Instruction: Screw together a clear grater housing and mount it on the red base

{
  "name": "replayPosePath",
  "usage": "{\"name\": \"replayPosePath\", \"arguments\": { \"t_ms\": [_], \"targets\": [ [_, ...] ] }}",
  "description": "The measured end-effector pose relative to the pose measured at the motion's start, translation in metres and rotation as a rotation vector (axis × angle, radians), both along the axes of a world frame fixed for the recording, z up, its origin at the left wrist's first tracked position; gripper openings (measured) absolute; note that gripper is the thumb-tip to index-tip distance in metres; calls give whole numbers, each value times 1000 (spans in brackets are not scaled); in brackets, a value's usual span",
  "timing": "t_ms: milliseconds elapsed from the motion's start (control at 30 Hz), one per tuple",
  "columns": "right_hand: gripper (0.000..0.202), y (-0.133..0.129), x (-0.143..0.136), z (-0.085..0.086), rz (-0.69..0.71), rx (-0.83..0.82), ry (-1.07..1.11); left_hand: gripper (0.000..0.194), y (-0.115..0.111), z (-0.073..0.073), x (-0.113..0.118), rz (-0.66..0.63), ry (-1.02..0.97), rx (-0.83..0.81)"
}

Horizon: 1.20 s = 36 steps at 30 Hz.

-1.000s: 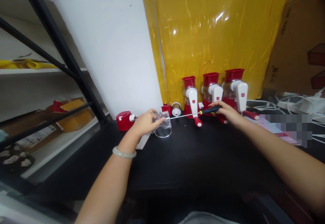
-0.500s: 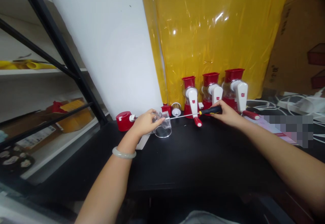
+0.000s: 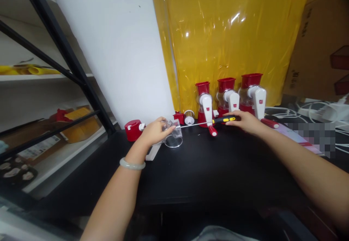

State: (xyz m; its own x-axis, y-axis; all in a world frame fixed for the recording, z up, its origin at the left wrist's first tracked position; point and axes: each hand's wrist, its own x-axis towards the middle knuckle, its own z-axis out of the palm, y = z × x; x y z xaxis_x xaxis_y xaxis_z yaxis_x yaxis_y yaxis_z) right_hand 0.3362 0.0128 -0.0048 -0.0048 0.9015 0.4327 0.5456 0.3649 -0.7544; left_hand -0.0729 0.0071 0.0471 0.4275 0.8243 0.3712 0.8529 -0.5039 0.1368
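Left of the clear plastic housing [image 3: 173, 141] sits a red base [image 3: 133, 130], your left hand [image 3: 155, 132] is closed on the housing itself, a screwdriver [image 3: 221, 119] extends from the housing's right side, and, well right of the housing, your right hand [image 3: 244, 122] pinches the screwdriver's handle.

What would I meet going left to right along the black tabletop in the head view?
Red base, left hand, clear plastic part, perforated drum, first red-and-white grinder, second grinder, third grinder, pink sheet.
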Motion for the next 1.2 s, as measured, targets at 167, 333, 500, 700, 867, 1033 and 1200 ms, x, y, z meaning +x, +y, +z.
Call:
{"name": "replayPosePath", "arguments": {
  "t_ms": [167,333,500,700,867,1033,1200],
  "targets": [
    [38,1,-3,-3,45,-27,117,66,0,0,0,13,16,-1],
    [41,6,-4,-8,40,-86,107,66,0,0,0,13,22,4],
    [52,9,-3,-12,17,-96,51,65,0,0,2,-2,16,19],
    [44,9,-4,-11,9,-116,100,64,-1,-1,2,0,16,19],
    [14,9,-9,-8,75,-175,369,63,-1,-1,3,1,19,21],
    [33,2,-15,1,114,-177,459,63,-2,-1,4,5,9,15],
    [28,-5,-18,4,59,-224,418,63,-2,-1,3,-6,6,17]
  ]
}}
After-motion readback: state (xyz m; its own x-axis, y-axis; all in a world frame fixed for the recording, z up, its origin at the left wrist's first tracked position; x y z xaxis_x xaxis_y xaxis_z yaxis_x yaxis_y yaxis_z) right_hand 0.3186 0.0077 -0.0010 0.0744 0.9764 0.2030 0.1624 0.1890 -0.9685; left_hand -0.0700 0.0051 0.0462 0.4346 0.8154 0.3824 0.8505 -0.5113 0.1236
